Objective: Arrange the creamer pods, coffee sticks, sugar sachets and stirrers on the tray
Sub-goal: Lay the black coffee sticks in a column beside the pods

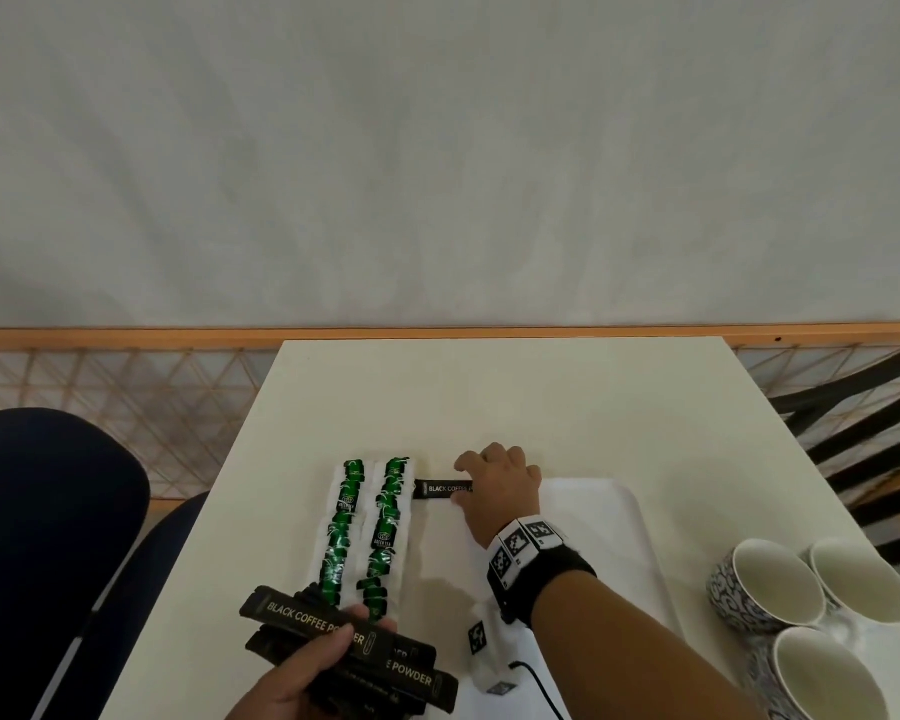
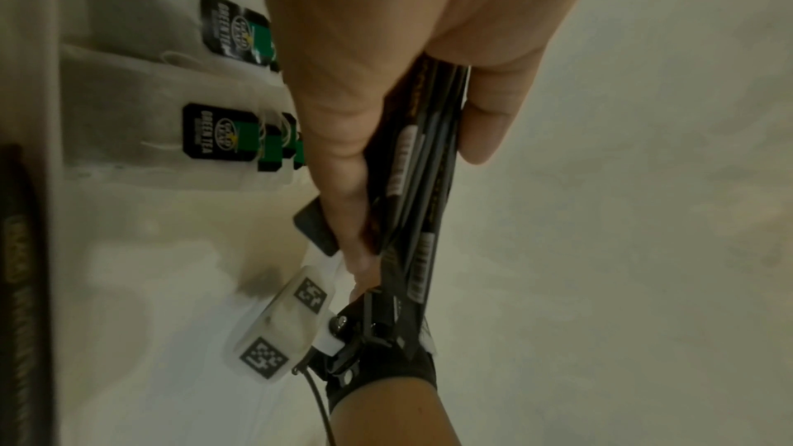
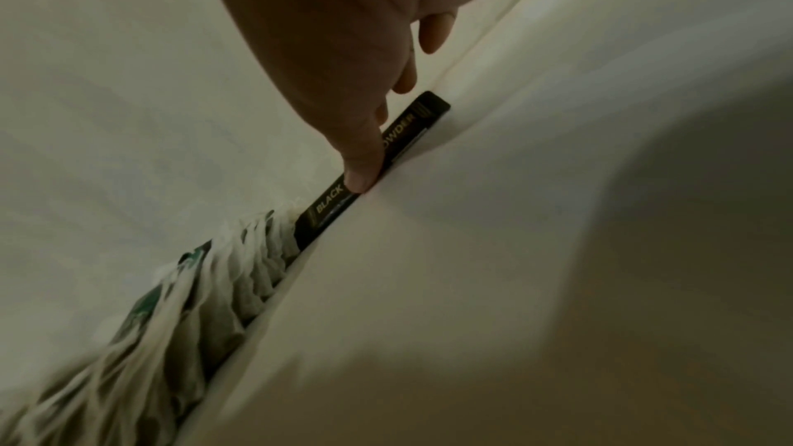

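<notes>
A white tray [image 1: 610,517] lies on the white table [image 1: 515,397]. Two rows of green tea bags [image 1: 370,522] [image 2: 216,131] fill its left part. A single black coffee stick [image 1: 440,489] [image 3: 330,209] lies crosswise along the tray's far edge, its left end against the tea bags. My right hand [image 1: 494,475] is over it, thumb [image 3: 358,178] on its near side and fingers on the far side, pinching it. My left hand [image 1: 307,667] [image 2: 386,46] grips a bundle of black coffee sticks [image 1: 333,623] [image 2: 412,155] above the tray's near left corner.
Three patterned cups [image 1: 765,584] stand at the table's right front. A dark blue chair [image 1: 48,511] is left of the table, a black slatted one [image 1: 879,433] on the right. Bare tabletop stretches beyond the tray to a wooden rail [image 1: 126,336].
</notes>
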